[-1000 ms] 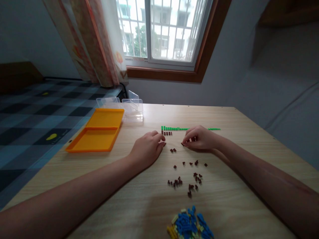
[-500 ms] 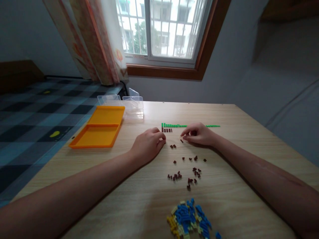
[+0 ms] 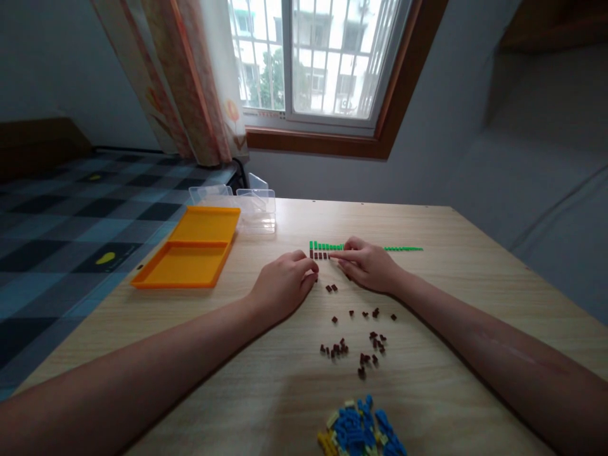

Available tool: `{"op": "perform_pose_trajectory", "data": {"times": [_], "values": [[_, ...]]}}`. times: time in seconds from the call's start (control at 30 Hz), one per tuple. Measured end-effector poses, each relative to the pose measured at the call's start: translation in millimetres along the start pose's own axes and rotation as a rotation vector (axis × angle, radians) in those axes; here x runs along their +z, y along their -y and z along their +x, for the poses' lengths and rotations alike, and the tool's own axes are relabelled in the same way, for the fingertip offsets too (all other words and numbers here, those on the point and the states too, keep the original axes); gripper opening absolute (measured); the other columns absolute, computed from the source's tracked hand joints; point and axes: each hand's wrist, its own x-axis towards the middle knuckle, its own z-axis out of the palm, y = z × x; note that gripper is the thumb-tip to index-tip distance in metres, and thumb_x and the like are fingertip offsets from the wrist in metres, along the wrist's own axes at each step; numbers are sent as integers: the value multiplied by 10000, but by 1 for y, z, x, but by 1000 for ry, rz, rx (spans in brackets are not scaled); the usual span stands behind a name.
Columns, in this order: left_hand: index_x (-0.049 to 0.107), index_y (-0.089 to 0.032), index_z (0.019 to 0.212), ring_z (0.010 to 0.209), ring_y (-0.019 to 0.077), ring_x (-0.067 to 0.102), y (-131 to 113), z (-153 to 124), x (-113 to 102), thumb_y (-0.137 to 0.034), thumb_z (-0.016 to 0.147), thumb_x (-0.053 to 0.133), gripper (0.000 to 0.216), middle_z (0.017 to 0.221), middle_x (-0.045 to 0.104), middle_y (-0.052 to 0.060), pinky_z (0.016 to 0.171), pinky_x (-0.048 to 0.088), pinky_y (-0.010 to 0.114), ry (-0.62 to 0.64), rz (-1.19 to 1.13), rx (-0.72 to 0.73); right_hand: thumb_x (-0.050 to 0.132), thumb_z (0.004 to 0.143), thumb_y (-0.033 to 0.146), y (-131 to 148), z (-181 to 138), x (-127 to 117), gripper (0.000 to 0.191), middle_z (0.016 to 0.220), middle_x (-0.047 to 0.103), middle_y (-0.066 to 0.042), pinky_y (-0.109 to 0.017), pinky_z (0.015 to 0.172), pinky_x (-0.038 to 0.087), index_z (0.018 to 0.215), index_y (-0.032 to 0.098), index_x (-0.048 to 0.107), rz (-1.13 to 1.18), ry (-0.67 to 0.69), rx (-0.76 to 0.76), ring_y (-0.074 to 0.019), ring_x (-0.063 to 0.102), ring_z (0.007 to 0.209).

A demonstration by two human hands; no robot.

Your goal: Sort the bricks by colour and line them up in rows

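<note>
My left hand (image 3: 284, 284) rests on the wooden table (image 3: 266, 392) with its fingers curled under, its fingertips close to a short row of small brown bricks (image 3: 320, 255). My right hand (image 3: 368, 265) lies beside it, fingers stretched leftward and pressed together, the tips at the right end of that brown row; a brick may be pinched there, too small to see. Just behind both runs a long row of green bricks (image 3: 403, 249). Loose brown bricks (image 3: 361, 342) lie scattered nearer to me.
An open orange case (image 3: 192, 253) lies at the left of the table, with clear plastic boxes (image 3: 244, 206) behind it. A heap of blue and yellow bricks (image 3: 358, 430) sits at the near edge. A checked bed is at the left, a window behind.
My right hand has slid left from the loose bricks to the end of the brown row, its fingers stretching out. My left hand has barely moved.
</note>
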Motion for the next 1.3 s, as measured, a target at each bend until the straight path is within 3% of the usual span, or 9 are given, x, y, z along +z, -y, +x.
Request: {"op": "perform_pose_trajectory", "data": {"times": [0.13,0.33,0.53,0.87,1.3], "values": [[706,-245,993,912,209,633,0,0,0,-282,936,542,178,1027,677,40,771,496,325,0,-1,-2,552,949,290,-1,-2,0,299,928,585,-47,-266,662,405,1180,266,740,72,1,-17,-126,526,705],[710,-237,951,895,196,630,1,-2,0,-276,935,541,174,1006,674,45,754,491,312,-5,-20,19,555,857,157,2,-9,-8,251,793,553,-42,-283,660,441,882,203,801,405,5,-111,-152,534,722],[715,-245,948,897,197,631,0,-2,-1,-280,938,534,184,1003,678,37,756,489,312,-7,-15,14,534,866,144,13,-9,-11,291,781,536,-39,-294,675,438,929,216,809,491,-21,-146,-155,529,735],[723,-244,964,892,194,638,1,-3,1,-280,944,520,206,1016,685,36,745,493,313,-26,-38,9,577,866,165,18,-11,-8,296,849,571,-38,-285,652,428,1043,258,795,411,94,-232,-139,529,719],[719,-239,962,862,197,642,-2,-2,1,-242,920,509,214,991,692,26,738,488,328,-51,-52,-29,570,898,199,-8,-2,-1,323,882,593,-54,-287,692,427,1144,267,767,116,-6,-72,-144,548,736]]}}
